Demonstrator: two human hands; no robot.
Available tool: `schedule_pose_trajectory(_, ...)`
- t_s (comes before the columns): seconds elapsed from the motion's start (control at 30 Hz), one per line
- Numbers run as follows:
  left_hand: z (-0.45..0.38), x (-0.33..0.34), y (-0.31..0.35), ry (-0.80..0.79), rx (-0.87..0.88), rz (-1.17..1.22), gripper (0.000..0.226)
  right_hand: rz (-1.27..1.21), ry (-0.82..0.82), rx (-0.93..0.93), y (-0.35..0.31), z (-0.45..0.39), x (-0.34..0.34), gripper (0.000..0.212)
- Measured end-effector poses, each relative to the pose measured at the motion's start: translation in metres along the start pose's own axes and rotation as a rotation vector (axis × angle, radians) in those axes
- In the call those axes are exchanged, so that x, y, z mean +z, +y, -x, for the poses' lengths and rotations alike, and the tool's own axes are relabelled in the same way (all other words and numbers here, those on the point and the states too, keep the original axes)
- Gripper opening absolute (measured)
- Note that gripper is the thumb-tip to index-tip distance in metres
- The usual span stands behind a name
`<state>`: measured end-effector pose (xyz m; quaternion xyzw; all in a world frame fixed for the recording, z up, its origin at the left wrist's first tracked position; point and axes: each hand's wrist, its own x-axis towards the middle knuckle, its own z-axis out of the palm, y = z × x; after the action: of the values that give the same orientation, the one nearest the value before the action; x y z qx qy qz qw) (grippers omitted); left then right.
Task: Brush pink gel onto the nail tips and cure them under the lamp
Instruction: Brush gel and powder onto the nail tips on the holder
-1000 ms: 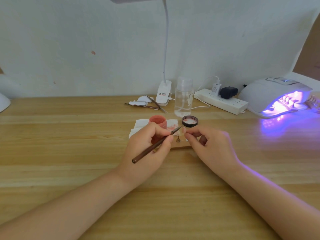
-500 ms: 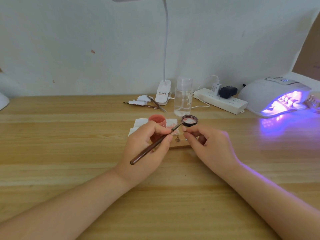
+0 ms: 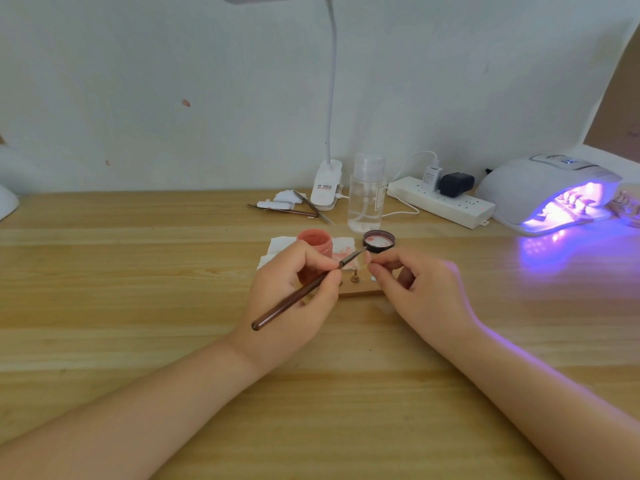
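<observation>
wooden table (image 3: 138, 306), brush (image 3: 304, 289) tip up-right

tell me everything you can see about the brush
The brush is slim, with a dark reddish-brown handle that looks like glossy wood, a short grey metal ferrule and a fine pointed tip. It lies slanted, butt end low toward the person, tip raised up and away to the right. The left hand pinches it near the ferrule, the handle crossing over the back of the hand. The tip points at a small clear nail tip pinched by the right hand; whether it touches cannot be told.
</observation>
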<state>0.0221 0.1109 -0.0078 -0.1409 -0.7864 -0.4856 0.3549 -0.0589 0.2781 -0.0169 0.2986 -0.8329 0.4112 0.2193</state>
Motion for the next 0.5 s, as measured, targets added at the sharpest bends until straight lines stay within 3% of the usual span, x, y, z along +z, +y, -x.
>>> schedule_pose_trajectory(0.13,-0.0012,0.0006,-0.0049,-0.019,-0.015,-0.061,0.023,0.01,0.004,0.004,-0.0005,0.0002,-0.0007,0.009)
schedule_pose_trajectory(0.33,-0.0004,-0.0003,-0.0073,-0.054,0.051,-0.075,0.004,0.031,0.014,0.0,-0.0012,-0.0001,-0.0011,0.009)
schedule_pose_trajectory(0.5,0.001,-0.001,-0.0061,-0.051,0.075,-0.04,0.003,0.004,0.021,0.021,0.0017,0.0001,-0.0002,0.009)
